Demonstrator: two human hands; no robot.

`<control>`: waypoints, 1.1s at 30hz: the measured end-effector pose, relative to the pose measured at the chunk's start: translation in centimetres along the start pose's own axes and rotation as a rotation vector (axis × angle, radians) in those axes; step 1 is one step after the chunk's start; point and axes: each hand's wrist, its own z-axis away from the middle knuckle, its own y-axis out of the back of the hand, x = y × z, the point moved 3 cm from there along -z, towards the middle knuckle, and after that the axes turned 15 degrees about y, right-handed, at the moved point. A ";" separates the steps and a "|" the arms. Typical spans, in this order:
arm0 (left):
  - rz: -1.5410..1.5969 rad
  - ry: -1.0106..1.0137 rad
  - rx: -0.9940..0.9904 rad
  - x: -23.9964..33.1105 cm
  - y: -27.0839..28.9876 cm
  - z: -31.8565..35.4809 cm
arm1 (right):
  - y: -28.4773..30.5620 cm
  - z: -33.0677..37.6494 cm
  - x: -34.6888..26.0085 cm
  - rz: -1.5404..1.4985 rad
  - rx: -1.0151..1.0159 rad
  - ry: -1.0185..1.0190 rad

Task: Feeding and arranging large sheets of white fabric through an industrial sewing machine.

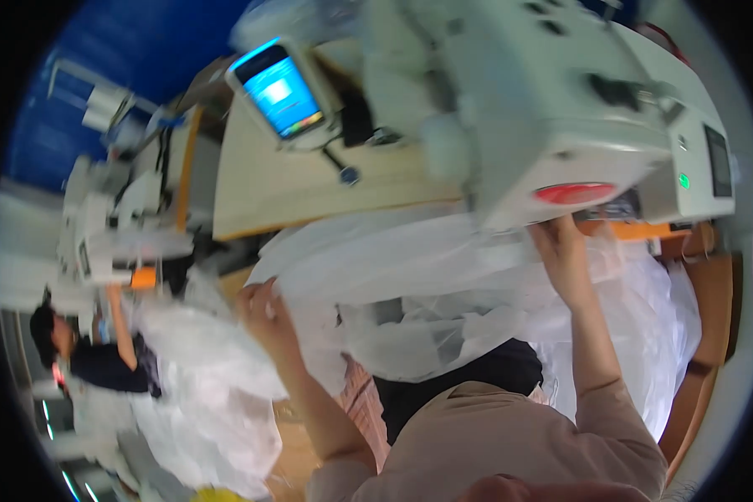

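A wide length of sheer white fabric [351, 268] stretches across my lap and the edge of the table, bunching into folds at both sides. My left hand [268, 318] is closed on its left edge, with the fingers curled. At the white sewing machine [552, 142], my right hand [563, 255] reaches up to the underside of the head, beside the fabric. The machine hides its fingertips, so whether they pinch the cloth cannot be made out. The needle area is also out of sight.
A phone with a lit blue screen [280, 92] stands on the pale tabletop [309, 188], near a dark cord. Brown cardboard [701, 335] borders the fabric on the right. At the left, another person [100, 364] works at a second sewing machine [100, 238] with white fabric.
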 end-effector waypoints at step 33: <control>0.385 -0.200 -0.203 8.5 -10.5 1.2 | 10.6 5.7 6.7 1.013 0.280 0.308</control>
